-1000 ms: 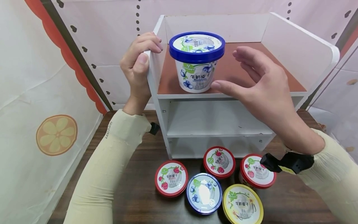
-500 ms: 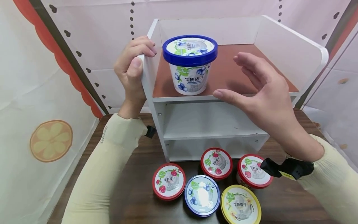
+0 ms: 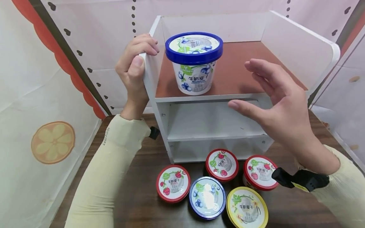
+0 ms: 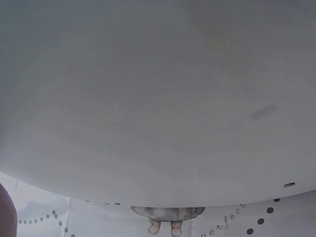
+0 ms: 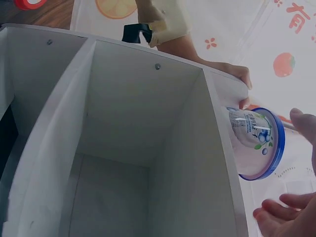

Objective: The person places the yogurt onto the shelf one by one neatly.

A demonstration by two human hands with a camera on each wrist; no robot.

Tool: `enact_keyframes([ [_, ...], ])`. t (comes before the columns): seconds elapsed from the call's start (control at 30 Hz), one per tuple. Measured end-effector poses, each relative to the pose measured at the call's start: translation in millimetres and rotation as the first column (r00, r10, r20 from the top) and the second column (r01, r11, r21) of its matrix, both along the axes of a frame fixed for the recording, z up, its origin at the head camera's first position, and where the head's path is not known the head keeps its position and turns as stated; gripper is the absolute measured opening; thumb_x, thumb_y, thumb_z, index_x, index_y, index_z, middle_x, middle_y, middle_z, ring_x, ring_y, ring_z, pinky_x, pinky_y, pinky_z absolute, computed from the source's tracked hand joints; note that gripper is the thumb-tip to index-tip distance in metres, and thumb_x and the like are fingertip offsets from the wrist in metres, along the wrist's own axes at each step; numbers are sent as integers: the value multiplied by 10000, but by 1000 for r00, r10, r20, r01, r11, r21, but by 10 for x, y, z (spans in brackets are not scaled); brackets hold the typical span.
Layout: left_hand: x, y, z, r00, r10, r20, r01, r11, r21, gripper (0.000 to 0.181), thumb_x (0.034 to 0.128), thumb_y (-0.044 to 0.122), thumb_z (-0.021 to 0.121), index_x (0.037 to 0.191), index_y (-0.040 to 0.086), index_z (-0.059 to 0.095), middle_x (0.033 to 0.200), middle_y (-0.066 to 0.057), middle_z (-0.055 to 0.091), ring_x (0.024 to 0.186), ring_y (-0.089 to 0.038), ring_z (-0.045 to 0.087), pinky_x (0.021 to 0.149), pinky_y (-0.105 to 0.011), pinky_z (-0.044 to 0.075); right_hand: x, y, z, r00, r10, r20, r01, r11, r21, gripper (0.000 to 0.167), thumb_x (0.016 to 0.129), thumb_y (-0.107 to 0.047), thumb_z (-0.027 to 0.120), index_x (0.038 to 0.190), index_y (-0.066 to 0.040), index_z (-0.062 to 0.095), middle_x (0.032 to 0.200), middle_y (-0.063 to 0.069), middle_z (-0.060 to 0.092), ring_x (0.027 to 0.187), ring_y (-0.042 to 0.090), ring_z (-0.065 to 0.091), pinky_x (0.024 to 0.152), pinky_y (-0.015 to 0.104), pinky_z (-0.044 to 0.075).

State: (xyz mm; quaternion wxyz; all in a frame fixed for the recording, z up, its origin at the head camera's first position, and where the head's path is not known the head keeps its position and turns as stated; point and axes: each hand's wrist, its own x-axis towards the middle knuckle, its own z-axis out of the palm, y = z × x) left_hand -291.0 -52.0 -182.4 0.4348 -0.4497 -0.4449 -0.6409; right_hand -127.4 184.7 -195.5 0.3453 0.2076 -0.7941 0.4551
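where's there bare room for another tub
Top shelf: between the blue-lidded tub and the right wall, partly behind the right hand. The middle shelf beneath looks bare. Crowded: the table in front, with five tubs.

White blueberry-print tub point(image 3: 196, 76), blue-rimmed lid point(image 3: 194, 47), white shelf unit point(image 3: 211, 122) (red-brown top point(image 3: 236, 69)).

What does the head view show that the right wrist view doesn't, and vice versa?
Only head: the yellow-lidded tub and a second blue-lidded tub on the table, plus the brown top board.
Only right wrist: the fruit print and red written character on the backdrop.
Both: the white shelf unit, blueberry tub atop it, left hand gripping the unit, right hand apart from the tub.
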Motion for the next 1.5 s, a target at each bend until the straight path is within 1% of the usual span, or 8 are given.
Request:
enact_keyframes([
  [0.2, 13, -4, 27, 1000, 6, -15, -6, 1000, -2, 442, 769, 298, 419, 738, -130, 527, 814, -48, 652, 897, -217, 584, 953, -448, 422, 35, 32, -52, 986, 146, -85, -151, 987, -58, 670, 701, 81, 817, 1313, 87, 543, 1310, 216, 539, 1270, 334, 475, 1065, 391, 349],
  [0.43, 9, 15, -4, 1000, -5, -22, 4, 1000, -17, 429, 777, 288, 425, 738, -125, 531, 820, -50, 649, 894, -220, 582, 957, -456, 420, 44, 116, -218, 930, 332, -159, -360, 911, -202, 650, 706, 58, 825, 1274, 166, 527, 1284, 341, 491, 1254, 433, 441, 1077, 426, 320],
  [0.7, 22, 20, 5, 1000, -7, -18, 7, 1000, -25, 410, 775, 266, 413, 742, -126, 528, 827, -40, 643, 903, -221, 579, 978, -468, 410, 13, 229, -373, 868, 344, -359, -470, 805, -363, 608, 650, 108, 828, 1154, 261, 525, 1180, 407, 501, 1161, 474, 499, 1045, 484, 355],
  [0.77, 25, 15, 12, 1000, -8, -19, 8, 1000, -25, 415, 777, 273, 417, 743, -127, 525, 827, -31, 642, 902, -219, 578, 978, -466, 409, 18, 257, -395, 856, 349, -381, -489, 786, -378, 604, 643, 120, 825, 1142, 272, 519, 1164, 409, 502, 1147, 477, 506, 1039, 488, 362],
  [0.83, 28, 10, 20, 1000, -10, -22, 9, 1000, -24, 418, 777, 274, 420, 745, -130, 523, 824, -28, 640, 899, -220, 578, 981, -470, 407, 28, 286, -417, 854, 351, -385, -493, 783, -379, 603, 647, 118, 826, 1141, 274, 516, 1156, 402, 506, 1140, 472, 515, 1035, 480, 370],
  [1.07, 44, 3, 26, 1000, -6, -20, 5, 1000, -23, 407, 771, 261, 413, 737, -130, 524, 816, -25, 637, 891, -225, 580, 978, -468, 409, 15, 323, -514, 810, 372, -453, -565, 700, -437, 603, 610, 186, 808, 1091, 325, 472, 1101, 414, 523, 1077, 466, 552, 1023, 483, 389],
  [1.27, 45, -8, 20, 1000, 5, -19, -6, 1000, -24, 415, 773, 272, 411, 737, -125, 525, 816, -34, 640, 897, -223, 583, 973, -461, 413, 21, 351, -559, 808, 366, -462, -570, 685, -453, 594, 612, 192, 804, 1082, 331, 469, 1089, 413, 532, 1060, 459, 567, 1018, 470, 400],
  [1.5, 47, -24, 13, 1000, 9, -21, -9, 1000, -25, 419, 776, 281, 413, 735, -120, 526, 818, -45, 641, 900, -225, 579, 967, -458, 415, 41, 402, -606, 821, 363, -440, -550, 710, -439, 559, 643, 153, 812, 1068, 319, 490, 1073, 395, 548, 1047, 435, 576, 1001, 429, 427],
])
